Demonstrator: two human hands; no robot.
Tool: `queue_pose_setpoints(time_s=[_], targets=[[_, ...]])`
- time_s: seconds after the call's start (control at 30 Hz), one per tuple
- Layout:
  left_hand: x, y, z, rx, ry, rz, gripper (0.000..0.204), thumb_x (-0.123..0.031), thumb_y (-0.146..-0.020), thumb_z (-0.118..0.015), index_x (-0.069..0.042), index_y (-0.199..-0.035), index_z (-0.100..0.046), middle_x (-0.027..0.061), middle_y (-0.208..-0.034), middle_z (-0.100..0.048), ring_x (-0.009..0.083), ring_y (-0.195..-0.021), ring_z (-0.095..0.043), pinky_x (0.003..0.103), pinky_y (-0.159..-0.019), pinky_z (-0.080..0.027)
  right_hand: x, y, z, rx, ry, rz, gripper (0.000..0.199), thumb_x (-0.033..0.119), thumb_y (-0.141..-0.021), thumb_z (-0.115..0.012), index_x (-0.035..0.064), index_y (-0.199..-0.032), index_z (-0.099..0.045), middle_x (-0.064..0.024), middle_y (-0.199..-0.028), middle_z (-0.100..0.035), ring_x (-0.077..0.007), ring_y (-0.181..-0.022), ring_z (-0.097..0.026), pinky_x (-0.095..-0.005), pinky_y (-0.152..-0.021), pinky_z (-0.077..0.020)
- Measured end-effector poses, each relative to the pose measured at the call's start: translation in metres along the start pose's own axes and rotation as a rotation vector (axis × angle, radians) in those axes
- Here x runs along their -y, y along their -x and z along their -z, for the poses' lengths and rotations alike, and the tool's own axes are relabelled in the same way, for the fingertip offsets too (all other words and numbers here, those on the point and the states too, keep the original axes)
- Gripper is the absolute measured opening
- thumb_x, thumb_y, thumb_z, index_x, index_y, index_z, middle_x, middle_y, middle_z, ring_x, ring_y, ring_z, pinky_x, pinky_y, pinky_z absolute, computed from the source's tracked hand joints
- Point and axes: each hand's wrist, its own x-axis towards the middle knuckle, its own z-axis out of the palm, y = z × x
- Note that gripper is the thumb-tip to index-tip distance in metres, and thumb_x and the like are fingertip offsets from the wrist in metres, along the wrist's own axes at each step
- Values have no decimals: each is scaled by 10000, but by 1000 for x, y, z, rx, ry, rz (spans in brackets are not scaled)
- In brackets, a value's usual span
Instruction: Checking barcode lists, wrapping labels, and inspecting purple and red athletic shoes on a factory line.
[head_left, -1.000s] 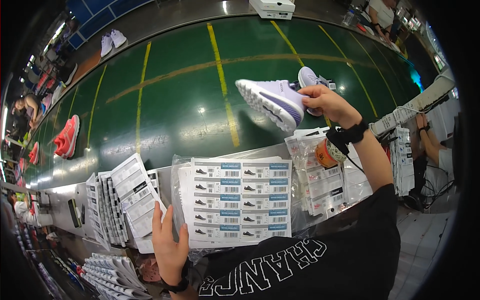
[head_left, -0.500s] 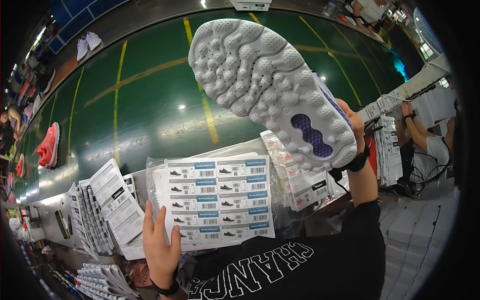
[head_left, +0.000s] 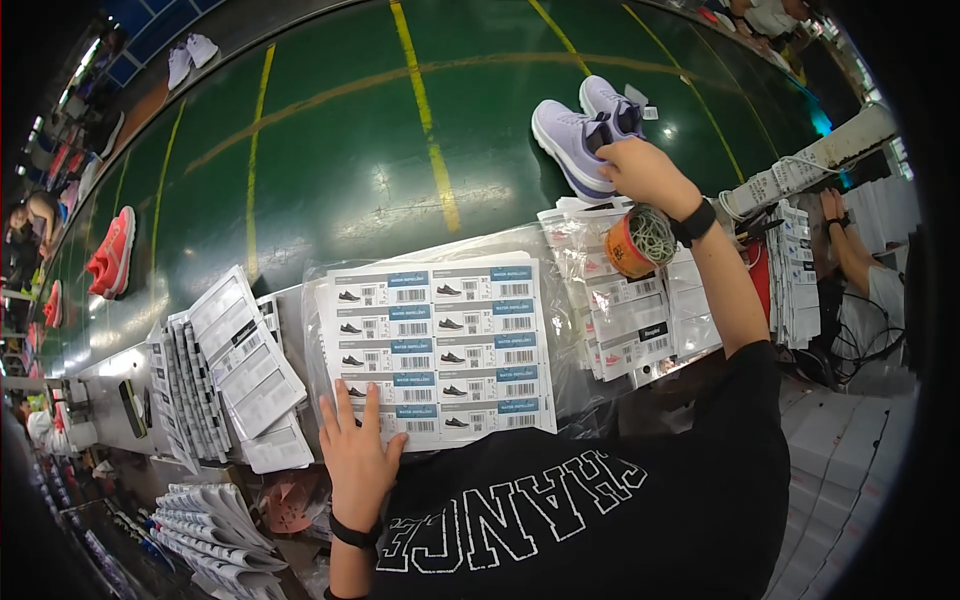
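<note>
A pair of lavender sneakers stands upright on the green belt, towards the right. My right hand (head_left: 648, 176) is closed at the collar of the nearer sneaker (head_left: 568, 140); some of its fingers are hidden. Beside it is the other sneaker (head_left: 610, 103), with a small white tag (head_left: 650, 112) near it. My left hand (head_left: 360, 460) lies with fingers spread on the lower left of a sheet of shoe labels (head_left: 432, 350). The sheet tops a stack lying on clear plastic.
Folded label sheets (head_left: 245, 350) are stacked left of the labels. More sheets (head_left: 630, 325) lie under my right forearm, with an orange tub of rubber bands (head_left: 632, 245) on them. Coral shoes (head_left: 112, 255) stand on the belt (head_left: 330, 170) at left. Another person's arm (head_left: 845, 235) shows at right.
My right hand has lowered the sneaker, earlier held up sole outward, onto the belt beside its mate. My left hand has moved from the label sheet's edge onto its lower left.
</note>
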Motion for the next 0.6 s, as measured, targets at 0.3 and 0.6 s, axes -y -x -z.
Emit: queue_pose_setpoints(time_s=[0.3, 0.6], targets=[[14, 5, 10, -111, 158, -66, 616, -246, -797, -702, -26, -1328, -483, 316, -1436, -303, 554, -1295, -292, 553, -1024, -327, 133, 90, 28, 115, -560, 191, 419, 242, -835, -669, 5, -1167, -577, -152, -1133, -605, -334, -1005, -579, -396, -850, -466], [-38, -50, 42, -151, 292, -396, 546, -154, -808, -699, -47, -1309, -510, 259, -1431, -366, 469, -1278, -397, 473, -1021, -386, 156, 94, -59, -90, -401, 42, 470, 177, -795, -681, -58, -1152, -488, -196, -1081, -522, -358, -986, -572, -411, -805, -492]])
